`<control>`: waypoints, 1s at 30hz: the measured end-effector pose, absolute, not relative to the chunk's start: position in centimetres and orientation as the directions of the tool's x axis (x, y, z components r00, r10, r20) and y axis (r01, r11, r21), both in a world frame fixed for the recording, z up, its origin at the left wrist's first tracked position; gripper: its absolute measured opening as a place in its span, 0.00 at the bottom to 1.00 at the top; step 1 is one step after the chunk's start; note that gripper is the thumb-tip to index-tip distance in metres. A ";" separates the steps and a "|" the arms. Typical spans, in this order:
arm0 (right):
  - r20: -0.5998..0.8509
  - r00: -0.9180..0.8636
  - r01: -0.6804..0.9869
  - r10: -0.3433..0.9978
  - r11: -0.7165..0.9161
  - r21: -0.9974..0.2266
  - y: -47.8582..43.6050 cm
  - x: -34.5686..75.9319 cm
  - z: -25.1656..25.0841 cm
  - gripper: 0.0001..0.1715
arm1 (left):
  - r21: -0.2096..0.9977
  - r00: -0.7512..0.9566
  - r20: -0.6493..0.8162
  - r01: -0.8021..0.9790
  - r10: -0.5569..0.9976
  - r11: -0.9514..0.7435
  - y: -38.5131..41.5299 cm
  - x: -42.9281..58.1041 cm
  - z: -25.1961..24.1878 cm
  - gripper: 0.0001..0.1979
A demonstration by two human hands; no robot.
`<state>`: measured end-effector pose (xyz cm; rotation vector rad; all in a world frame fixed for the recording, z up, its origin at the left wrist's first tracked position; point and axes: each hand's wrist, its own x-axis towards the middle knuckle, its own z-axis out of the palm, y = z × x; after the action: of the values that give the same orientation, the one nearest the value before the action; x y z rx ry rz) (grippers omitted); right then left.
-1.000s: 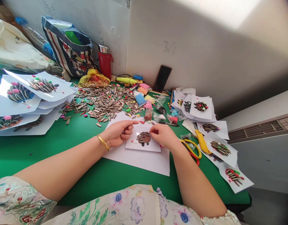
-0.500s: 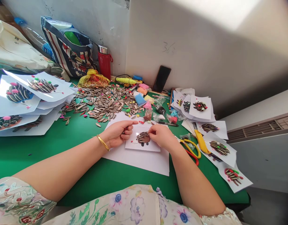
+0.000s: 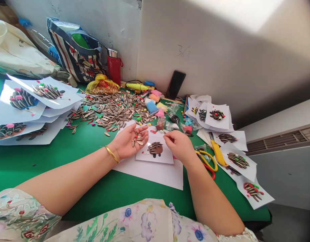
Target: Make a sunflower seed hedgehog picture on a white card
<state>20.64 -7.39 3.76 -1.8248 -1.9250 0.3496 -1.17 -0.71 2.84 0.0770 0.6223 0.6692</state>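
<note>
My left hand (image 3: pixel 131 139) is turned palm up, its fingers loosely curled, and holds several striped sunflower seeds (image 3: pixel 137 140). Beside it lies a white card (image 3: pixel 144 156) bearing a brown hedgehog (image 3: pixel 155 149) with seeds as spines on its upper part, dark feet and a small red dot near its snout. Over the card's right edge is my right hand (image 3: pixel 177 144), thumb and forefinger pinched together. Whatever sits in that pinch is too small to make out. Larger white sheets (image 3: pixel 167 176) lie beneath the card.
A heap of sunflower seeds (image 3: pixel 117 109) spreads behind my left hand. Clay packets (image 3: pixel 152 107) lie beside it. Scissors (image 3: pixel 207 160) and a yellow-handled cutter (image 3: pixel 217 153) are at right, near finished hedgehog cards (image 3: pixel 248 164). More cards (image 3: pixel 51 111) are stacked at left. A phone (image 3: pixel 175 84) leans on the wall.
My left hand has opened from a loose fist, showing the seeds in its palm. My right hand has lifted off the hedgehog and moved slightly up and right.
</note>
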 end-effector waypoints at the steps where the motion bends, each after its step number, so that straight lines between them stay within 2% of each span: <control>1: 0.217 -0.031 0.849 0.976 0.140 -0.509 -7.5 20.3 3.7 0.10 | 0.257 0.605 -0.506 -0.574 0.615 0.777 -0.8 -1.1 2.8 0.20; 6: 0.447 -0.196 0.730 0.873 0.434 -0.528 -8.3 17.7 3.2 0.09 | 0.205 0.661 -0.429 -0.593 0.616 0.779 -1.3 -1.0 2.9 0.28; 11: 0.529 -0.323 0.669 0.785 0.585 -0.458 -8.7 15.1 2.3 0.13 | 0.258 0.681 -0.436 -0.532 0.588 0.807 -1.9 -0.8 3.1 0.31; 13: 0.513 -0.349 0.687 0.784 0.586 -0.430 -8.6 14.4 1.7 0.14 | 0.290 0.703 -0.434 -0.484 0.564 0.826 -2.3 -0.7 3.2 0.31; 15: 0.496 -0.352 0.706 0.794 0.573 -0.416 -8.5 14.0 1.3 0.11 | 0.306 0.726 -0.431 -0.441 0.536 0.844 -2.5 -0.6 3.3 0.32; 18: 0.515 -0.331 0.697 0.791 0.573 -0.432 -8.4 13.9 1.4 0.10 | 0.294 0.737 -0.427 -0.434 0.523 0.851 -2.8 -0.5 3.3 0.31; 21: 0.544 -0.225 0.664 0.808 0.536 -0.521 -8.5 14.3 2.2 0.10 | 0.280 0.731 -0.410 -0.468 0.545 0.838 -2.8 -0.4 3.3 0.29; 23: 0.527 -0.093 0.630 0.845 0.460 -0.626 -8.6 14.8 2.8 0.10 | 0.305 0.722 -0.407 -0.471 0.560 0.828 -2.9 -0.3 3.3 0.23; 27: 0.437 0.098 0.554 0.894 0.316 -0.770 -8.4 16.2 3.5 0.08 | 0.465 0.706 -0.437 -0.352 0.556 0.812 -3.2 -0.2 3.3 0.05; 30: 0.375 0.076 0.525 0.924 0.282 -0.803 -8.2 17.1 3.5 0.07 | 0.629 0.705 -0.417 -0.231 0.573 0.742 -3.4 -0.3 3.3 0.09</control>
<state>17.10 -8.17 3.54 -1.3720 -1.5816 0.5165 -0.32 -3.41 3.30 0.5772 0.6433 0.4754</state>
